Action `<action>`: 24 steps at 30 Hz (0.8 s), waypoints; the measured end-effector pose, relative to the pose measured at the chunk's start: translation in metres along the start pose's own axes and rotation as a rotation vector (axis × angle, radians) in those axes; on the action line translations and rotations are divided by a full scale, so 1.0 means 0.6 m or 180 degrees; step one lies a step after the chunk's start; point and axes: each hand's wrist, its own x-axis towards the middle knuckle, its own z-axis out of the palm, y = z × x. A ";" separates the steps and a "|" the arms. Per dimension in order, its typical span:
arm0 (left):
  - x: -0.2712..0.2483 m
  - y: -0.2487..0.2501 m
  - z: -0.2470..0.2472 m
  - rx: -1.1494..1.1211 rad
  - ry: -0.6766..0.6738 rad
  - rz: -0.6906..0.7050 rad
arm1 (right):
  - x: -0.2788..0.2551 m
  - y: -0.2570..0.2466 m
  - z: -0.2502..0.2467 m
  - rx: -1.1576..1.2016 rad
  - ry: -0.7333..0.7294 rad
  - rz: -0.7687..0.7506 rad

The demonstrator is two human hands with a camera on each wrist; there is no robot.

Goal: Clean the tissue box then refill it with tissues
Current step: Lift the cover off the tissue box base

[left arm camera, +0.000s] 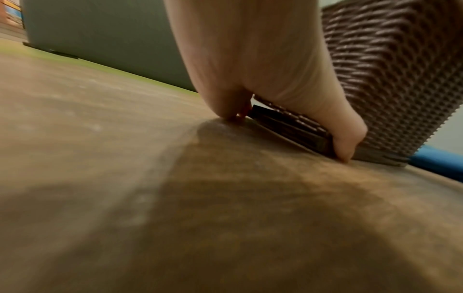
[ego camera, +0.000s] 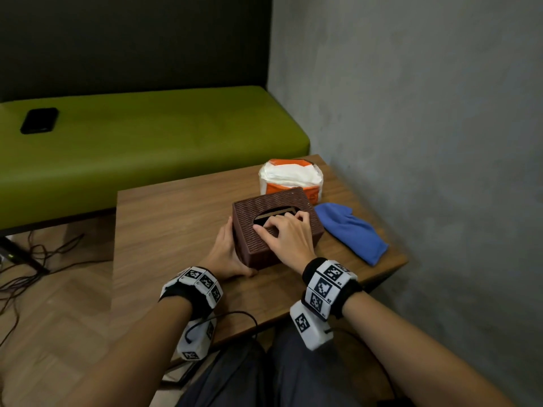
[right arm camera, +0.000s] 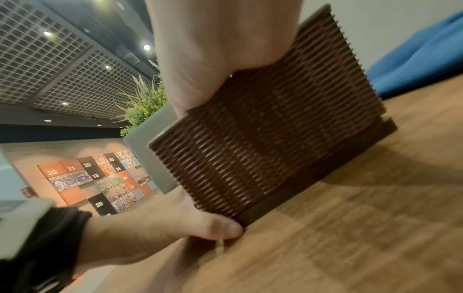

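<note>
Head view: the woven brown tissue box (ego camera: 276, 227) sits mid-surface (ego camera: 164, 227). Left hand (ego camera: 226, 254) clasps its near-left corner; right hand (ego camera: 286, 235) lies on top, fingertips hidden in the slot. Tissue pack (ego camera: 291, 176) half hidden at far edge.

R hand (ego camera: 286, 235) atop brown tissue box (ego camera: 266, 245), L hand (ego camera: 227, 254) holding its side.

A black phone (ego camera: 39, 120) lies on the green bench (ego camera: 164, 136) behind the wooden table (ego camera: 164, 230); cables (ego camera: 35, 259) trail across the floor.
</note>
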 end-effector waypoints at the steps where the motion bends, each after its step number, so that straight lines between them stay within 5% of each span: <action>1: 0.002 0.000 0.000 0.0014 0.0009 -0.0012 | 0.000 0.000 -0.002 -0.0022 -0.0026 -0.0023; 6: 0.005 -0.001 -0.002 0.0112 -0.0056 -0.0073 | 0.007 0.001 -0.024 0.0050 -0.0148 0.0079; 13: 0.005 0.011 -0.033 0.0751 -0.0535 -0.0311 | 0.049 0.038 -0.125 0.1402 0.0258 0.0364; 20: -0.026 -0.008 -0.113 0.1401 -0.0631 -0.0840 | 0.032 0.078 -0.117 0.4378 0.0832 0.1959; 24: -0.005 0.053 -0.112 0.0433 -0.0249 -0.0572 | 0.019 0.058 -0.071 0.5149 0.0865 0.2616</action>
